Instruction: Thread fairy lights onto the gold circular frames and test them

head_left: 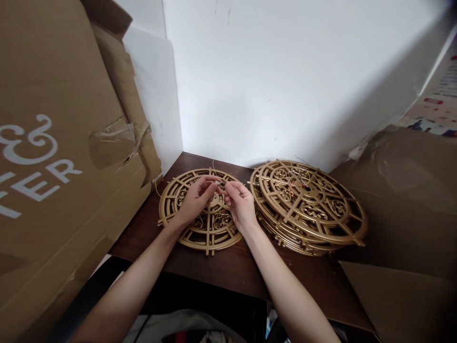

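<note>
A round gold openwork frame [210,246] lies flat on the dark brown table [228,267]. Over its centre, my left hand [202,194] has its thumb and forefinger drawn together at something too small to make out. Close beside it on the right, my right hand [239,200] is pinched, and what it holds is likewise too small to name. A thin wire rises behind the fingers. To the right stands a pile of similar gold frames [296,209], the top one tilted, with thin yellow and red wires near its centre.
A large cardboard box [67,95] with white lettering fills the left side. More cardboard [410,205] stands at the right. A white wall panel [271,85] rises behind the table. The table's front edge runs below my forearms.
</note>
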